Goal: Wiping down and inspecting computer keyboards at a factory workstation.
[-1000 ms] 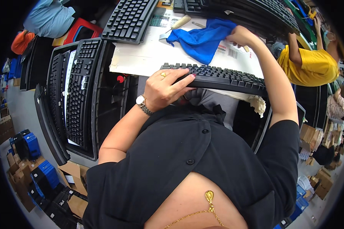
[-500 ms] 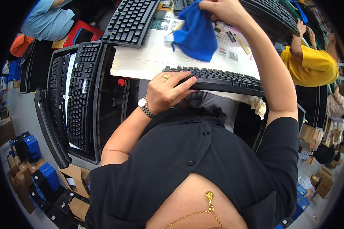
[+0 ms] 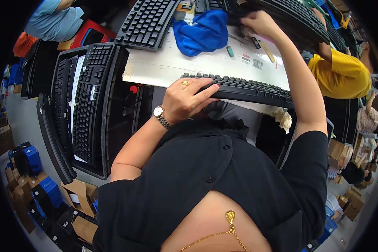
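My left hand (image 3: 188,97) grips the left end of a black keyboard (image 3: 252,91), thumb at the front edge and fingers over the top. The keyboard lies along the near edge of the white work surface (image 3: 149,63), partly behind my right forearm. At the far side my right hand (image 3: 261,24) has its fingers curled together; a small dark, blurred thing shows just below them, and I cannot make out what it is. A crumpled blue cloth (image 3: 201,33) lies to the left of that hand, touched by neither hand. Near it is a small green block (image 3: 230,51).
Another black keyboard (image 3: 146,25) stands at the far left, and stacked keyboards (image 3: 298,21) fill the far right. A black bin (image 3: 107,109) with keyboards is on my left. A tan strip (image 3: 266,51) lies on the surface. A person in a yellow shirt (image 3: 342,73) works on the right.
My right hand has let go of the blue cloth, which now lies on the surface, and has moved slightly right and down. My left hand still holds the keyboard.
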{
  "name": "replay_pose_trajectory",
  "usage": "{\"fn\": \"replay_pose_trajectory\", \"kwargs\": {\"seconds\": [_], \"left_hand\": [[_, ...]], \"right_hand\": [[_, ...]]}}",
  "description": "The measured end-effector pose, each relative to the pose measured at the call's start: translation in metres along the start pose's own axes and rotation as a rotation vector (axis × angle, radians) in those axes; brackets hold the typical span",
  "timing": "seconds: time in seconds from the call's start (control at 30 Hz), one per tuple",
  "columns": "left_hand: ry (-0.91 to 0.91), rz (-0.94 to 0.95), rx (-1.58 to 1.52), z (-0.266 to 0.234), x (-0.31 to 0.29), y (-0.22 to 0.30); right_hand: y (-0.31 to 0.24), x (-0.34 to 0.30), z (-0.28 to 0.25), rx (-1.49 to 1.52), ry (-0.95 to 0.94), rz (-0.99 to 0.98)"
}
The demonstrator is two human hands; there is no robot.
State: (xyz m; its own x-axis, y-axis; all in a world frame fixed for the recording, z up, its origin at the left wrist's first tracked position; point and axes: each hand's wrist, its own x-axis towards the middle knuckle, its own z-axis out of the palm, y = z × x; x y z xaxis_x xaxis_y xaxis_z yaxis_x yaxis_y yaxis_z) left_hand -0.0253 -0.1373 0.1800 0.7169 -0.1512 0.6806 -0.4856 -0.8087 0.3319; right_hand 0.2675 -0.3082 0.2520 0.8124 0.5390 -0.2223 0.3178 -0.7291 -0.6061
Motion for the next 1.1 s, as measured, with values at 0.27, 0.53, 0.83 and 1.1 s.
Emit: {"fn": "replay_pose_trajectory", "kwargs": {"seconds": [0.27,0.53,0.83,1.1], "left_hand": [[-0.007,-0.029,-0.016,-0.001,0.002,0.000],[-0.042,-0.026,0.000,0.001,0.010,-0.005],[-0.080,-0.065,0.028,0.000,0.026,-0.018],[-0.079,-0.070,0.012,0.001,0.031,-0.021]], "right_hand": [[0.045,-0.004,0.062,-0.251,-0.111,0.018],[0.017,-0.034,0.055,-0.299,-0.143,-0.158],[-0.020,-0.129,0.020,0.076,-0.120,-0.387],[-0.024,-0.142,0.034,-0.157,-0.062,-0.570]]}}
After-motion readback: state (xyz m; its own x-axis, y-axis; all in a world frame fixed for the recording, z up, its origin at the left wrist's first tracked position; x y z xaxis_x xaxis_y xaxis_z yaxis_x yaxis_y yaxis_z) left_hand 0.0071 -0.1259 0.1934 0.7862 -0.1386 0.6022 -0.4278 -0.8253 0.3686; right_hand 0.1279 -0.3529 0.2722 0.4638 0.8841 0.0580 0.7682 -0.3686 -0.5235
